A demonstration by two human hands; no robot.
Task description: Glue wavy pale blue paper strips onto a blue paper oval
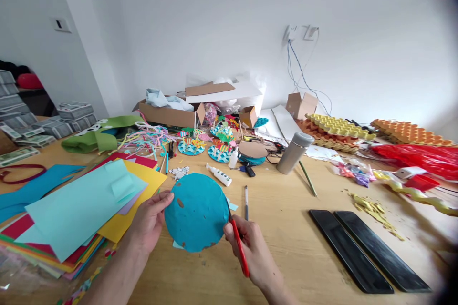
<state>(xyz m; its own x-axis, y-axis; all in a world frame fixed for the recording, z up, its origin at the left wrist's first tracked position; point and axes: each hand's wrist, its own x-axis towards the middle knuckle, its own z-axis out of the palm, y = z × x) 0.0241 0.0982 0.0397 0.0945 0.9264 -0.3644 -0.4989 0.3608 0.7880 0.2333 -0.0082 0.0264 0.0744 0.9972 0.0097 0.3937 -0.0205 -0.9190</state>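
A round disc [196, 214], blue with a few bare brown spots, is held up over the table. My left hand [152, 219] pinches its left edge between thumb and fingers. Red-handled scissors [240, 250] are in my right hand [250, 243], their dark blades at the disc's right edge. Whether the blades are apart cannot be made out. A small piece of light blue paper [232, 205] lies partly behind the disc. Just beyond the disc are a white glue bottle [219, 174] and a silvery cut-out shape [179, 172].
Coloured paper sheets [78, 205] are stacked at the left. A pen [246, 202] and a grey flask [295, 152] stand out right of centre, with two black trays [350, 250] further right. Decorated discs, boxes and egg cartons [339, 126] line the back.
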